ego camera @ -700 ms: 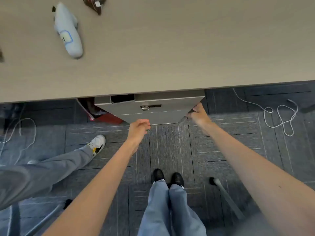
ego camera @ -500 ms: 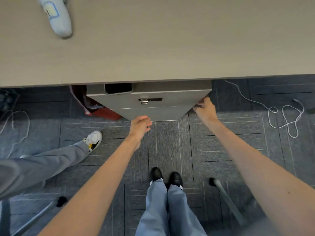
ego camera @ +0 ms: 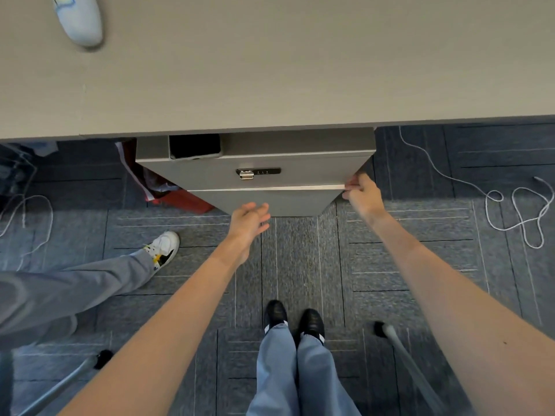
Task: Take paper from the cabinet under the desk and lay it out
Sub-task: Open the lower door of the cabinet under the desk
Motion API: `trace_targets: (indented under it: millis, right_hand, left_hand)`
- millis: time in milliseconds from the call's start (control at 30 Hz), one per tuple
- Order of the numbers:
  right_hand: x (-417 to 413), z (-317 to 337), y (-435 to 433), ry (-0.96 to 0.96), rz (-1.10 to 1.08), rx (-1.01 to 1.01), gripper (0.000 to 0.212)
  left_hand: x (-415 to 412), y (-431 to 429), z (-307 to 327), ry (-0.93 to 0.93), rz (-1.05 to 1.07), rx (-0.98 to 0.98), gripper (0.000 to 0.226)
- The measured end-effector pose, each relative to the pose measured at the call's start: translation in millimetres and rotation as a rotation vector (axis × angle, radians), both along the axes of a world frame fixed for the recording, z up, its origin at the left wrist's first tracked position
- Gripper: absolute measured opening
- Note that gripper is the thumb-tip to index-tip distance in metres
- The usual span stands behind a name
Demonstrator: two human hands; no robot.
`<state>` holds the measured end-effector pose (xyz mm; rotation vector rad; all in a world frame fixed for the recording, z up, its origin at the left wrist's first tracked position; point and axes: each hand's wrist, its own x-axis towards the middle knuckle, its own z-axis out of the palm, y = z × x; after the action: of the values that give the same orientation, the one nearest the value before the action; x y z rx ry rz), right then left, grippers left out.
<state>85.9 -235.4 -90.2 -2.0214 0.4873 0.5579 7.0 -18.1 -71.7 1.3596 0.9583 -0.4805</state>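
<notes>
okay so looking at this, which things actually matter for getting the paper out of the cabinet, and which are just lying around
Matter:
cabinet under the desk
lower drawer
right hand at the drawer's corner
left hand, open, holding nothing

Lying around:
white device on the desk
white cord on the floor
red bag beside the cabinet

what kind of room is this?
Likely an office: a long desk over a grey pedestal cabinet with a combination lock, grey carpet tiles, and loose white cable on the floor.

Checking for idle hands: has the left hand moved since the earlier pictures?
Yes. The left hand has opened from a fist, reaching toward the grey metal cabinet front.
</notes>
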Motion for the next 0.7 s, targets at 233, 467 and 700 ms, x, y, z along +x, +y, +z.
trace_targets:
  millis: [233, 467, 700]
  right_hand:
    - [-67, -6, -10, 0.125, 0.187, -0.092, 0.024]
    - [-126, -6, 6, 0.219, 0.408, -0.064, 0.033]
    - [-173, -9, 22, 0.360, 0.448, 0.154, 0.024]
  left_hand:
    - [-4, -15, -16, 0.076, 0.119, -0.085, 0.064]
    - [-38, -21, -31, 0.111, 0.164, 0.000, 0.056]
    - [-80, 7, -38, 0.000, -0.054, 0.119, 0.055]
